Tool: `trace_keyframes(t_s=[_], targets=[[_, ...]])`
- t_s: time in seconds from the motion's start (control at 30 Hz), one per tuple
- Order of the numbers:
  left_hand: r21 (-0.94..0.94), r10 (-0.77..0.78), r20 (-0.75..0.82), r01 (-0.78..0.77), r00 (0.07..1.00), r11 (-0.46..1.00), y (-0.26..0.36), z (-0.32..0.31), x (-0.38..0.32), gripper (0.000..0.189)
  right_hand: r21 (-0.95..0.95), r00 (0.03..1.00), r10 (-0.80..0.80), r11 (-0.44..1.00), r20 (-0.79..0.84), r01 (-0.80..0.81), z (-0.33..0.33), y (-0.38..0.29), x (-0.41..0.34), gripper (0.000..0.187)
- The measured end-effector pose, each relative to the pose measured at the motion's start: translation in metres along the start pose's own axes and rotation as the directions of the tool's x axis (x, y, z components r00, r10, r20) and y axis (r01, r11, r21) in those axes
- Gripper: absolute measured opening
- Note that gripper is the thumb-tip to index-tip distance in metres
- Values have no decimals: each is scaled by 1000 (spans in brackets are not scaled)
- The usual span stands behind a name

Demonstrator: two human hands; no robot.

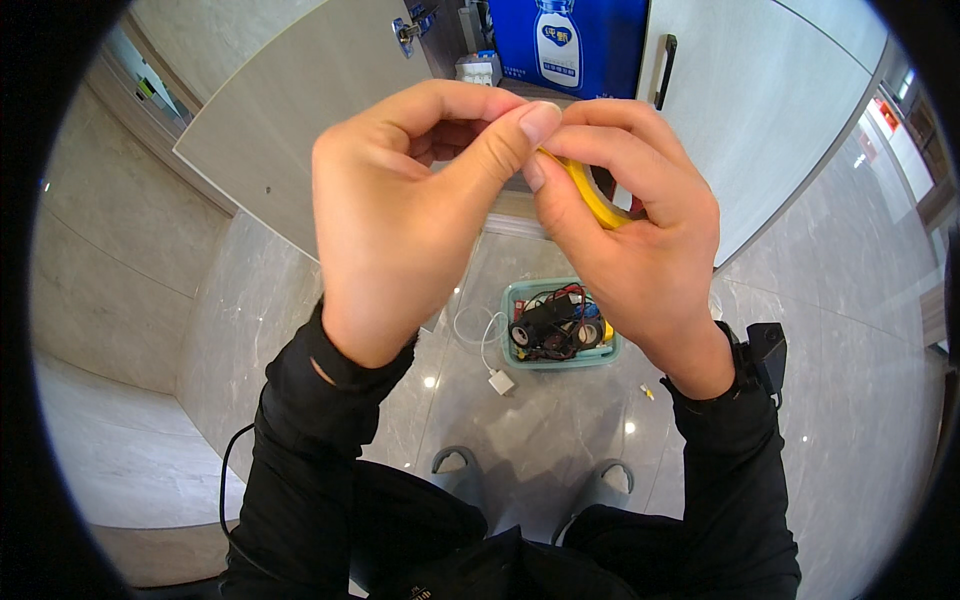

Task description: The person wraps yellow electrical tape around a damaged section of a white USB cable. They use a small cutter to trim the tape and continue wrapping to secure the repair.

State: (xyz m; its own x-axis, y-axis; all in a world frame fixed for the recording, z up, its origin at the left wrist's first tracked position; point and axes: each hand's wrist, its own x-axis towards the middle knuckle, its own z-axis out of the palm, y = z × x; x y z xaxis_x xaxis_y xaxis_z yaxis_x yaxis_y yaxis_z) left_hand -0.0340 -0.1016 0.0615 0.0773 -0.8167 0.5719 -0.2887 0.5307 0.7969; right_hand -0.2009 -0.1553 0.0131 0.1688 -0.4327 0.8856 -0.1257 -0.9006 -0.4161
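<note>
My right hand [637, 217] holds a roll of yellow tape [592, 196], its ring partly hidden by my fingers. A narrow yellow edge of the tape runs up to my right thumb and forefinger. Against those fingertips, the thumb and forefinger of my left hand [420, 195] come together in a pinch. Whatever lies between the left fingertips is hidden. Both hands are raised in front of an open cabinet, above the floor.
An open cabinet door [300, 112] stands at left; a door with a black handle [665, 71] is at right. Inside is a blue carton [517, 45]. On the floor sit a green basket [562, 364] of cables and parts, a white charger [501, 382] and a small yellow-white piece [646, 391].
</note>
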Motion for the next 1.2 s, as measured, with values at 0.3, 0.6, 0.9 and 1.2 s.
trace_keyframes(t_s=[0.3,0.6,0.9,1.2], targets=[[-41,34,93,-30,995,999,-12,-7,0,26,86,985,80,992,156,-94,-13,-7,7,12],[-344,-122,214,192,969,919,-19,-5,-2,29,312,906,277,872,320,-377,-27,-5,4,11],[-397,-229,353,367,907,841,-15,-8,2,25,131,961,143,975,239,-177,-34,-6,10,8],[-314,-178,283,266,942,911,-28,-8,8,22,-50,964,150,989,219,-142,-41,-13,5,11]])
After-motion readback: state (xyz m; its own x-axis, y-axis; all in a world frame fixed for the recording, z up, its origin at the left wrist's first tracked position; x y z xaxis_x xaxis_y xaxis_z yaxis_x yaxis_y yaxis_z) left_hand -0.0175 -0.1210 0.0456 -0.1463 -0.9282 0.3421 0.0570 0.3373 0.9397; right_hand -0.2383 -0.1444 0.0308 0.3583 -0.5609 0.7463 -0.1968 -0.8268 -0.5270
